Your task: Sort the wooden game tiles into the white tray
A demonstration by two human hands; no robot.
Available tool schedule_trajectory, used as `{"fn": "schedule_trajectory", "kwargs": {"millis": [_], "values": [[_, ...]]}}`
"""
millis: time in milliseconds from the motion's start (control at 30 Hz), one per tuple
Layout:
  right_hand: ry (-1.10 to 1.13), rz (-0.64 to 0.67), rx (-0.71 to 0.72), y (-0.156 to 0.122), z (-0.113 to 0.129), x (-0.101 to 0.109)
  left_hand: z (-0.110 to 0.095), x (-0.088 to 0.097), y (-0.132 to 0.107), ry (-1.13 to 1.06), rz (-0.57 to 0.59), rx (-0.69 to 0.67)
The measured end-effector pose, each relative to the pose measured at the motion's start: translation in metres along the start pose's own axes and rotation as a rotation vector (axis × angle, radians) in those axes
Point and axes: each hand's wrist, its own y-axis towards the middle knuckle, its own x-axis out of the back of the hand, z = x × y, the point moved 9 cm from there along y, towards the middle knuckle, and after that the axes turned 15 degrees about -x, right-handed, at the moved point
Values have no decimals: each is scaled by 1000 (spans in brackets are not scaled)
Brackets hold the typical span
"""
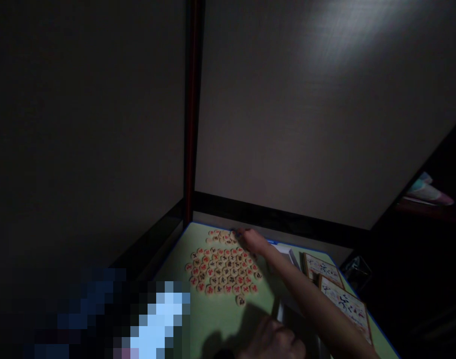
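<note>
Many round wooden xiangqi pieces (222, 271) with red or black characters lie in a packed cluster on the pale green table (213, 319). A smaller group of xiangqi pieces (222, 237) lies behind it, near the far edge. My right hand (252, 240) reaches across to that group, its fingers bent together at a piece on the group's right end; the dim light blurs the fingertips. My left hand (275, 341) is curled near the bottom of the view, and whatever its fingers hold is hidden. One lone piece (240, 299) lies between it and the cluster.
Right of the pieces stands a white open box (286, 253), partly covered by my right forearm. Two flat panels with dark writing, a farther one (323, 269) and a nearer one (345, 304), lie along the right side. Walls (288, 124) border the table's far and left sides.
</note>
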Motion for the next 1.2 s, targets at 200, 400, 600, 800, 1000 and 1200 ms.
{"fn": "schedule_trajectory", "kwargs": {"millis": [200,400,600,800,1000,1200], "values": [[125,-11,-8,-1,-31,17,-4,9,1,-34,-10,6],[232,109,-39,2,-53,1,-4,10,-1,-7,-36,46],[285,159,10,1,-50,-11,-4,9,0,-71,18,40],[260,122,23,1,-48,-9,-1,7,1,-69,57,85],[215,86,8,-3,-49,-4,0,1,-2,-98,-20,47],[176,84,37,-12,-42,-5,-1,3,-2,-103,7,45]]}}
